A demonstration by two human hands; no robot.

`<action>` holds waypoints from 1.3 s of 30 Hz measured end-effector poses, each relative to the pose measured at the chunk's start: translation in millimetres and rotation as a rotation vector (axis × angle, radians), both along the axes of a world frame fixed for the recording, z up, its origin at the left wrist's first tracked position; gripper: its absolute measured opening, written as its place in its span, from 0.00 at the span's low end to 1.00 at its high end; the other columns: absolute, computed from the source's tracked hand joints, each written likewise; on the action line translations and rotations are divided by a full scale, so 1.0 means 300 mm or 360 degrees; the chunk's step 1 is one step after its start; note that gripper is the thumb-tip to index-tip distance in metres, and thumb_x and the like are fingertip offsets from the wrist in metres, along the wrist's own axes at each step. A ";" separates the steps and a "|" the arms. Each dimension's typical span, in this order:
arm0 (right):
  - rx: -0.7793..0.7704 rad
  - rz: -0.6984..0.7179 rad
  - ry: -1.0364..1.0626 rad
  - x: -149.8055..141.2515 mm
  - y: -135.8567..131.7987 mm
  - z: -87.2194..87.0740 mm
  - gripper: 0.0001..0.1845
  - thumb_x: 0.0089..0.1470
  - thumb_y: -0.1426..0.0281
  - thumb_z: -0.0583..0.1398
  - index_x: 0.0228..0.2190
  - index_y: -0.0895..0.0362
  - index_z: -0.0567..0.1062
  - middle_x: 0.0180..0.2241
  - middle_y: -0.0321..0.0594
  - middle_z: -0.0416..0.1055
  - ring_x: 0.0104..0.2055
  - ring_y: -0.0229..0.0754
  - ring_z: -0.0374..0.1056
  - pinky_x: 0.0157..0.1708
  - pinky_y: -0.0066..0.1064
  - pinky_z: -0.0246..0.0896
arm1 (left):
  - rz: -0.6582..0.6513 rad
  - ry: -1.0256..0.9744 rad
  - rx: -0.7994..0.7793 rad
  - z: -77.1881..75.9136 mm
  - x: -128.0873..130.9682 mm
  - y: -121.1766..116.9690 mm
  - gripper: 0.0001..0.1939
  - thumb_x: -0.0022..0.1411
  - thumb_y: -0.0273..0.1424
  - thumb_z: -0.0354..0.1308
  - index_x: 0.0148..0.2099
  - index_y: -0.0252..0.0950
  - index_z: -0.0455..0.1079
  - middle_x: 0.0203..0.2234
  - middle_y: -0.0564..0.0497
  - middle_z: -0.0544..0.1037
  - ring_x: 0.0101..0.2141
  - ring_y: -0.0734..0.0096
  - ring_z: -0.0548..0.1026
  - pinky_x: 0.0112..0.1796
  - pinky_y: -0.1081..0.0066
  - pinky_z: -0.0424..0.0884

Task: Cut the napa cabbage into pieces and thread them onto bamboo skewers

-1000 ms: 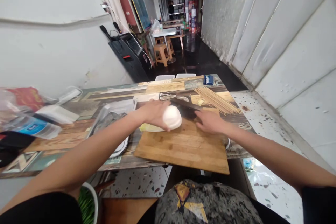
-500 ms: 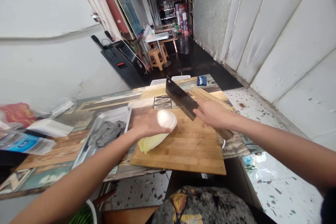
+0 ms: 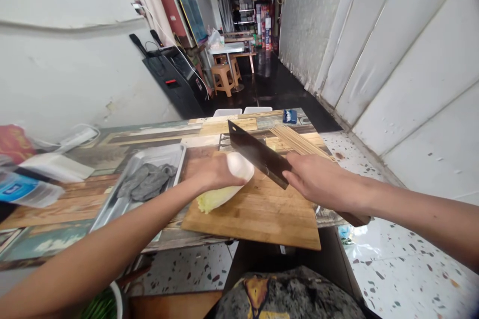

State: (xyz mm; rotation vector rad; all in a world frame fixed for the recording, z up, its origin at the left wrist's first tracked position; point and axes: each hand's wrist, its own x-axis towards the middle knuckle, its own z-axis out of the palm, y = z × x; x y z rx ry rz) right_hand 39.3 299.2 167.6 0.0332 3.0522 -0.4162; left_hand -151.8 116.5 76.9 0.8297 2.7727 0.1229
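A napa cabbage (image 3: 224, 187) lies on a wooden cutting board (image 3: 262, 212), white base to the right, yellow-green leaves to the left. My left hand (image 3: 209, 172) is closed over its top and presses it down. My right hand (image 3: 322, 182) grips the handle of a dark cleaver (image 3: 258, 154). The blade is raised and slants up to the left, just above the cabbage's white base.
A metal tray (image 3: 129, 194) holding a grey cloth (image 3: 145, 182) sits left of the board. Bamboo skewers (image 3: 295, 142) and a blue packet (image 3: 289, 116) lie beyond it. Plastic bags and a bottle (image 3: 22, 187) crowd the far left. A basin of greens (image 3: 103, 304) stands below the table.
My right hand lifted the cleaver off the board and then drew it back toward me, over the cabbage's base. My left hand stayed on the cabbage.
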 end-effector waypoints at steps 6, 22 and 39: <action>-0.0066 -0.0140 -0.0275 -0.030 0.026 0.027 0.14 0.63 0.64 0.48 0.29 0.56 0.65 0.22 0.40 0.71 0.23 0.40 0.68 0.23 0.29 0.53 | -0.0007 0.0068 -0.0124 -0.002 -0.004 0.007 0.50 0.29 0.69 0.56 0.46 0.37 0.70 0.42 0.36 0.77 0.40 0.40 0.76 0.36 0.57 0.70; 0.0060 -0.0113 -0.0234 -0.041 0.012 0.060 0.13 0.61 0.67 0.48 0.26 0.55 0.62 0.21 0.39 0.70 0.24 0.40 0.68 0.26 0.29 0.55 | -0.0011 0.0039 -0.0105 0.018 0.012 0.011 0.47 0.31 0.66 0.59 0.46 0.37 0.71 0.39 0.37 0.78 0.40 0.42 0.76 0.34 0.58 0.71; -0.0236 -0.0150 -0.0653 -0.087 0.013 0.080 0.09 0.58 0.71 0.48 0.31 0.58 0.66 0.12 0.37 0.67 0.13 0.41 0.66 0.14 0.27 0.58 | -0.0029 -0.0115 0.0006 0.063 0.036 0.027 0.39 0.33 0.57 0.63 0.43 0.35 0.72 0.36 0.40 0.79 0.37 0.47 0.77 0.32 0.63 0.71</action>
